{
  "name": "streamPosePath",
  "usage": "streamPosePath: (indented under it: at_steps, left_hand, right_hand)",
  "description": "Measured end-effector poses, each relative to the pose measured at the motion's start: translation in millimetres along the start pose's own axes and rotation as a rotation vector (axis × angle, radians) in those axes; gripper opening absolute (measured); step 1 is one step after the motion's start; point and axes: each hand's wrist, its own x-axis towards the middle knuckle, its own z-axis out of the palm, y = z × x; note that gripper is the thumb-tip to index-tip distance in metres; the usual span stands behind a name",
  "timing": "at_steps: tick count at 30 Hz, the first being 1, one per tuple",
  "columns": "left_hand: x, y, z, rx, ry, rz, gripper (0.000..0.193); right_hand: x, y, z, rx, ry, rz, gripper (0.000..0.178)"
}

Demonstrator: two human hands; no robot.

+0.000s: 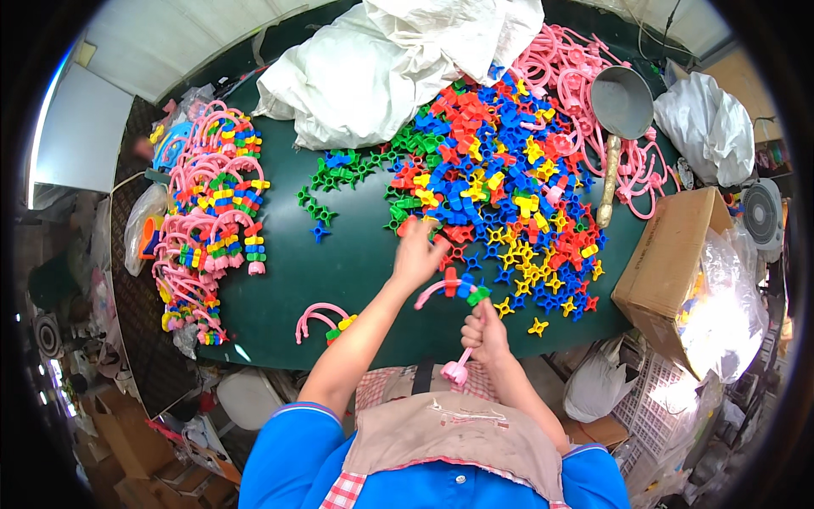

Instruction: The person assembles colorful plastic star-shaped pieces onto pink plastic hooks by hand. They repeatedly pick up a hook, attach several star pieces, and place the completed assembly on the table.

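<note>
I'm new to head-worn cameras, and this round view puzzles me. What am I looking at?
There is no machine here: a person works with two bare hands. The picture comes from a wide fisheye camera on the person's head, looking down, so straight edges bend near the rim. On the green table lies a heap of small coloured pieces. Pink loops threaded with such pieces lie at the left; more pink rods lie at the right, with a grey pan by them. The right hand has a curved pink rod in its grip, carrying red, blue and green pieces. The left hand is at the heap's near edge; whether it holds anything is unclear.
</note>
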Motion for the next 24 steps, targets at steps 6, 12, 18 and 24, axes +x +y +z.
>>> streamPosePath:
  at_steps: [6, 12, 18, 24]
  left_hand:
    - [31, -47, 24, 0.206, 0.102, 0.086, 0.044]
    - [1, 20, 21, -1.262, -0.202, -0.396, 0.046]
    - [0, 17, 34, -1.630, -0.097, -0.726, 0.023]
    - [-4, 48, 48, -1.559, -0.134, -0.679, 0.023]
  right_hand:
    - [-2, -49, 12, 0.008, 0.038, -0.283, 0.041]
    - [5, -80, 53, 0.025, -0.011, -0.695, 0.039]
    - [6, -48, 57, -0.091, -0.042, -0.479, 0.038]
    - [-9, -91, 50, 0.091, 0.007, -0.732, 0.044]
